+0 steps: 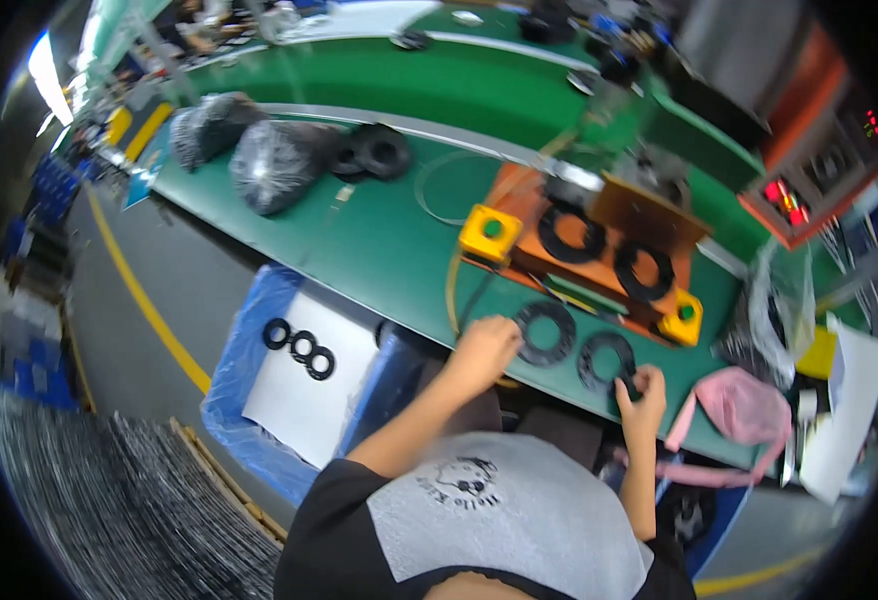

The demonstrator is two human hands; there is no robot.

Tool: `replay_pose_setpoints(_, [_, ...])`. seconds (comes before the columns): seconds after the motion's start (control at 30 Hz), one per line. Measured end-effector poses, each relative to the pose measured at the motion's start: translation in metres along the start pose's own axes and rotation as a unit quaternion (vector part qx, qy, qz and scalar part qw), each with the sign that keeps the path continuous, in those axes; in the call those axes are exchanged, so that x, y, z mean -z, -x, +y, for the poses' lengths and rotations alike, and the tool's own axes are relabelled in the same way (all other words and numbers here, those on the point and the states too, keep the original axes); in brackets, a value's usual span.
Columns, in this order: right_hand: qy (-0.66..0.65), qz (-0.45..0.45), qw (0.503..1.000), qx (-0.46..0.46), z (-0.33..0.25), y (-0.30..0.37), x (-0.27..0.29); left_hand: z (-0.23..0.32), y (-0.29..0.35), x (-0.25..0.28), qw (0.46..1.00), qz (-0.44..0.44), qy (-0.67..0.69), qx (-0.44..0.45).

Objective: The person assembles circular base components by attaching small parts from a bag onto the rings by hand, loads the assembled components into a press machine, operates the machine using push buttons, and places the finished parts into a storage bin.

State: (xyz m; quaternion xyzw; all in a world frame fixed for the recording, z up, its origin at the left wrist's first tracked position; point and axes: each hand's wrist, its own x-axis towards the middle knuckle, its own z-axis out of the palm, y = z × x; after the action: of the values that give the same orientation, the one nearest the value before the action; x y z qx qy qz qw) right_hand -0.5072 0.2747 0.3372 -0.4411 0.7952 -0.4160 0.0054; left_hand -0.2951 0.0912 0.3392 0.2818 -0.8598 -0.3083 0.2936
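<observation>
Two flat black rings lie side by side near the front edge of the green bench. My left hand [489, 352] is closed at the left edge of one black ring [561, 350], its fingertips partly hidden. With thumb and fingers, my right hand [643, 405] pinches the right rim of the other black ring [591, 377]. Just beyond them stands an orange fixture [524, 215] with a raised flap. Two more black rings, a left one [547, 240] and a right one [631, 287], sit in it. Yellow blocks with green buttons, one left [474, 243] and one right [671, 326], flank its front.
A blue-lined bin [234, 400] to the left holds several black rings on white sheet. Bagged parts [284, 165] and loose thick rings [386, 152] lie farther back. A pink strapped bag [744, 405] rests at right, below an orange box [809, 175] with red displays.
</observation>
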Motion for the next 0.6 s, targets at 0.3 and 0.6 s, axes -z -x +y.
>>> replay_pose_setpoints(0.3, [-0.007,-0.034,0.999,0.026,-0.002,0.001,0.009,0.022,-0.012,0.049,0.997,0.026,0.062,0.028])
replay_pose_setpoints(0.6, [-0.061,-0.018,0.997,0.054,-0.040,-0.008,0.044,0.050,-0.058,0.075,0.995,0.036,0.088,0.008])
